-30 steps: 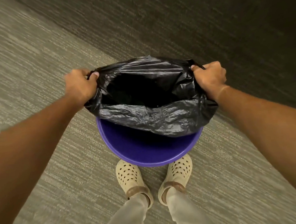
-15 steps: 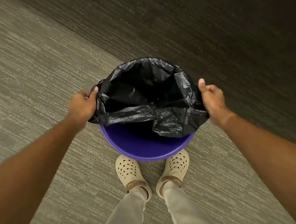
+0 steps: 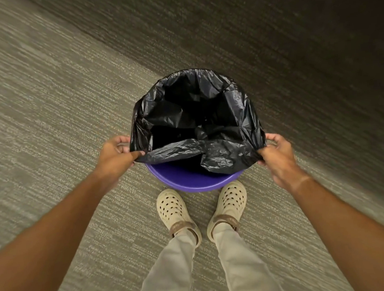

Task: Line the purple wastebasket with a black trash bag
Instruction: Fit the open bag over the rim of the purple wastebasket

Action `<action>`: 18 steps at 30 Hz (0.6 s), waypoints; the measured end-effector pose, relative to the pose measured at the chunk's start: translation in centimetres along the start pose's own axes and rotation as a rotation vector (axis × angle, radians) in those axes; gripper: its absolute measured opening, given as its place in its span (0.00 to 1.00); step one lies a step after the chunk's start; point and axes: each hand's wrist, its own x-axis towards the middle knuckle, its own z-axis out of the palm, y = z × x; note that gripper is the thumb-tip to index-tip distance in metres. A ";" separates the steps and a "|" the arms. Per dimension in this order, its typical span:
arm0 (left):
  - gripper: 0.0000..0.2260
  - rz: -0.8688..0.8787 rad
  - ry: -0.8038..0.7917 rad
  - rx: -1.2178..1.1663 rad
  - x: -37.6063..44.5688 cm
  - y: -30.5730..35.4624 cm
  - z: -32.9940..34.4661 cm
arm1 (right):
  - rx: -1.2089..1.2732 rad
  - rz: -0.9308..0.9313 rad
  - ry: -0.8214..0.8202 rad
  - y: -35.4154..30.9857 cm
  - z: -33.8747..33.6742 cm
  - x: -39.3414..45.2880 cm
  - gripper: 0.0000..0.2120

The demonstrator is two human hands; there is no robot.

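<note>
The purple wastebasket [image 3: 193, 182] stands on the carpet just in front of my feet. A black trash bag [image 3: 227, 159] hangs inside it with its mouth open; its far and side edges are folded over the rim, while the near edge sags inside and leaves the near purple rim bare. My left hand [image 3: 116, 156] pinches the bag's edge at the basket's left side. My right hand [image 3: 276, 152] pinches the edge at the right side.
Grey striped carpet [image 3: 51, 108] covers the floor all around, darker toward the upper right. My two feet in beige clogs [image 3: 174, 210] stand close against the near side of the basket.
The bag has gone down into the basket and its far edge now wraps the rim. Both hands have come down and toward me along the sides.
</note>
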 end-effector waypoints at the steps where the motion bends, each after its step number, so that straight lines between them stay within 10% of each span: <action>1: 0.15 -0.012 -0.004 0.042 0.1 -0.5 -0.3 | -0.047 -0.002 0.026 0.4 0.1 0.1 0.19; 8: 0.04 -0.188 -0.028 0.016 -0.5 -2.8 0.2 | -0.205 0.203 -0.054 2.6 0.5 0.1 0.04; 14: 0.10 -0.242 -0.033 -0.040 -1.0 -2.9 2.0 | -0.264 0.212 0.030 4.3 0.9 -0.1 0.09; 18: 0.09 -0.296 -0.077 -0.105 -1.5 -3.0 3.5 | -0.150 0.350 -0.197 5.1 1.8 -1.3 0.15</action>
